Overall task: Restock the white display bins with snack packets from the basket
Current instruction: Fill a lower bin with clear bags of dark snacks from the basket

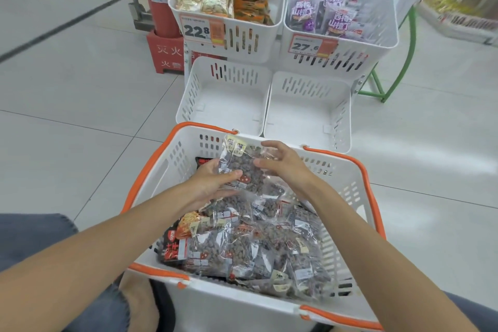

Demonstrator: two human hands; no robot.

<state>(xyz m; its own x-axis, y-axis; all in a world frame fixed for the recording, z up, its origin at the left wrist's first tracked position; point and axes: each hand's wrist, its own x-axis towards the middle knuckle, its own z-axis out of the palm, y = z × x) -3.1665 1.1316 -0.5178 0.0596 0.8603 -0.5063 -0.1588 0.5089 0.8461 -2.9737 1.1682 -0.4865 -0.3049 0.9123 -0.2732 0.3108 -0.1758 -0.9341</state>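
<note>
- Two hands meet over the far end of the basket (345,186), close together with one clear packet (241,167) of dark snack pieces between them, lifted just above the heap.
- The left hand (215,183) grips the packet's left side, thumb on top and fingers underneath, likely to carry its weight.
- The right hand (285,167) is at the right edge with fingers spread. It seems to steady the slippery film, but I cannot tell whether it truly pinches it.
- Many more packets (256,250) lie piled loosely in the basket, mostly the same clear kind, with a few red and orange ones at the left.
- The basket sits on the floor just near of the bins, presumably so each packet travels only a short way.
- The lower left bin (223,105) and lower right bin (307,113) hold nothing, so they are the likely targets.
- The upper left bin (242,38) and upper right bin (377,35), farther back, already hold stock and carry price tags.
- Restocking looks barely begun. Next, the packet has to clear the basket's far rim.
</note>
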